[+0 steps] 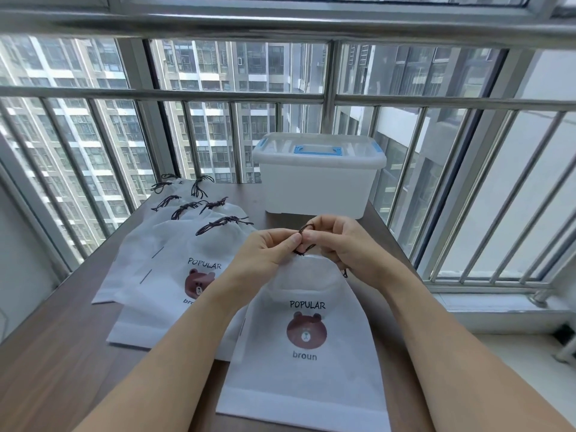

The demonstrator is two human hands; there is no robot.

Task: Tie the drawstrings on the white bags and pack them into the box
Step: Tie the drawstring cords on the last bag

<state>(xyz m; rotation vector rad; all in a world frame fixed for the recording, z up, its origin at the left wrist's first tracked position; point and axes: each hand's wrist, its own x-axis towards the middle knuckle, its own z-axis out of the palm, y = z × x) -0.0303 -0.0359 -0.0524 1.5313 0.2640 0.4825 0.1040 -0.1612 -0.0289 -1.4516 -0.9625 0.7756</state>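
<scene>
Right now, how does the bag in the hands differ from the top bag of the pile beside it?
The bag in the hands lies alone nearest the person, its print fully visible; the top bag of the pile overlaps other bags, its print partly hidden by the left forearm. The left hand and right hand pinch the first bag's drawstring; the pile bag's cord lies untouched. Both are white with a bear print.

wooden table, window railing, apartment towers

White bear-print bag lying flat at six o'clock, neck gathered, dark drawstring looped above it, overlapping pile of tied white bags at nine o'clock, lidded translucent box with blue handle at twelve o'clock
</scene>
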